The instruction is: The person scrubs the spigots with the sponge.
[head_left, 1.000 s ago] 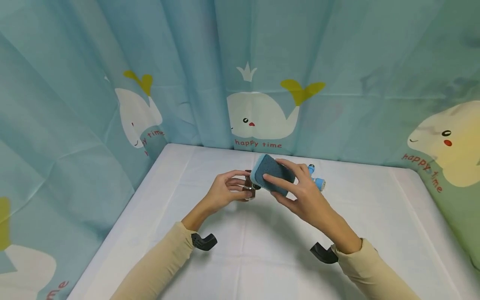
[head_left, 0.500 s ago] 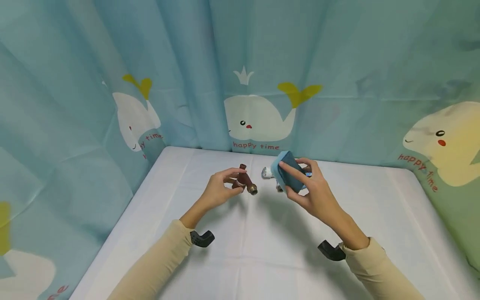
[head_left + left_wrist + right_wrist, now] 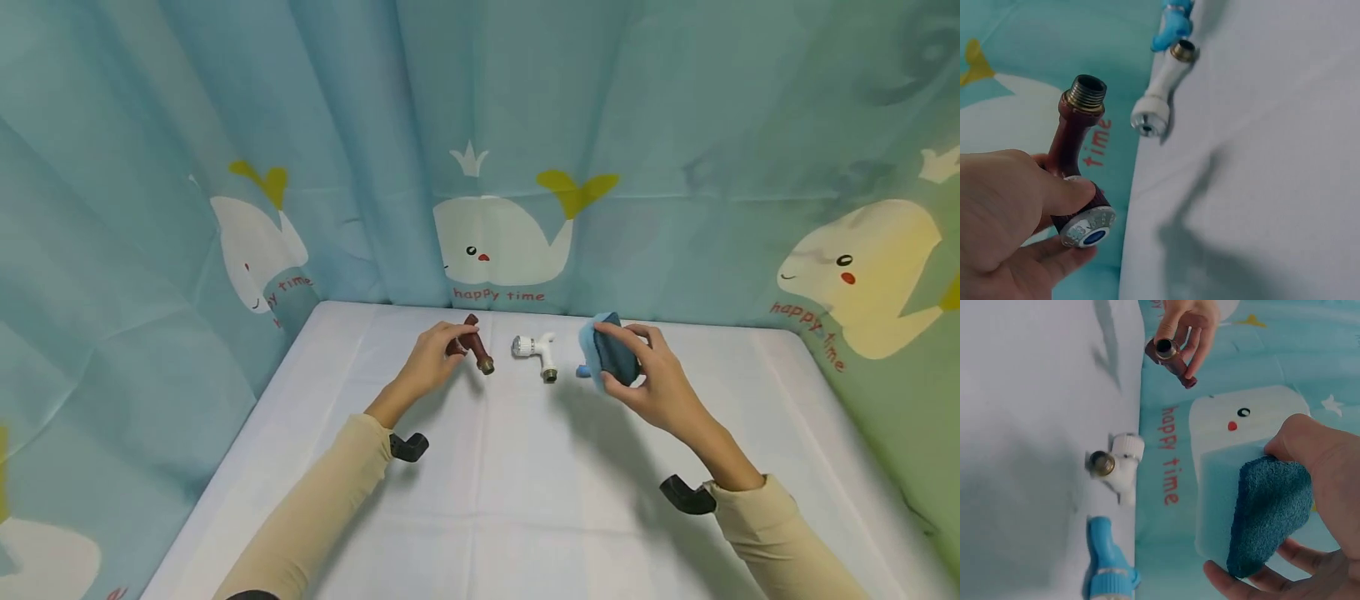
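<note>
My left hand (image 3: pixel 426 365) grips a dark red faucet (image 3: pixel 477 347) by its round knob end, held up off the table. In the left wrist view its brass-threaded end points up and the knob shows a silver face with a blue centre. My right hand (image 3: pixel 666 385) pinches a blue sponge (image 3: pixel 619 354) between thumb and fingers; its light foam side and darker scouring side show in the right wrist view. The sponge is apart from the dark red faucet. A white faucet (image 3: pixel 546 354) lies between the hands. Behind the sponge, a blue faucet (image 3: pixel 582 372) is mostly hidden in the head view.
The white-covered table (image 3: pixel 495 483) ends at a light blue curtain (image 3: pixel 345 150) printed with whales, which runs along the back and both sides. Black camera mounts (image 3: pixel 686 495) jut from both wrists.
My right hand has drawn the sponge away from the dark red faucet to the right, uncovering the white faucet. The left hand has shifted slightly left and up, still holding the dark red faucet.
</note>
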### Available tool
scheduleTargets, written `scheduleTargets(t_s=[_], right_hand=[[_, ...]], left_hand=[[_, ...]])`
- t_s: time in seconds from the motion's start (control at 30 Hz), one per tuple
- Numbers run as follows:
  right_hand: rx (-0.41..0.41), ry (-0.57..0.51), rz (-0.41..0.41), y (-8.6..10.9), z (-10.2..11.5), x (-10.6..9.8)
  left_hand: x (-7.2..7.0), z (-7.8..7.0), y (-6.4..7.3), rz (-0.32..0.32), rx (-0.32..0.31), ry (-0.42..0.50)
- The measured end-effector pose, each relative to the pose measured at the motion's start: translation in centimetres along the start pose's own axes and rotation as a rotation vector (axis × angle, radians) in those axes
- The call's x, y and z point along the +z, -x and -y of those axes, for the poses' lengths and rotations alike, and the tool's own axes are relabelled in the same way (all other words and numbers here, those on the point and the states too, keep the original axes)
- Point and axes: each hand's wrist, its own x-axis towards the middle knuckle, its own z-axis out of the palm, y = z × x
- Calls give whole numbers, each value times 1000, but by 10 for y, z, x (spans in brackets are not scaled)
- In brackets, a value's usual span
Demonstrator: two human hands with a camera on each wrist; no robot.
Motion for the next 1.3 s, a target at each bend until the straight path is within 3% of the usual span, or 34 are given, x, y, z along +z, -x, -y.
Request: scheduleTargets(t_s=[0.17, 0.47, 0.73, 0.97, 1.13, 1.3], right_hand=[[19, 4, 10, 5, -7, -5], [101, 34, 48, 14, -24, -23], [149, 51, 69, 20, -35, -29], [154, 53, 62, 23, -40, -33], [173, 62, 58, 27, -44, -34], [180, 69, 57, 30, -46, -34]], left_hand=[[3, 9, -9, 50, -3, -44], [24, 18, -28, 153, -36, -96], [36, 28, -36, 226, -121, -105], [38, 37, -35, 190, -97, -58], [39, 40, -32, 136, -106, 3], [40, 38, -31, 135, -133, 47]])
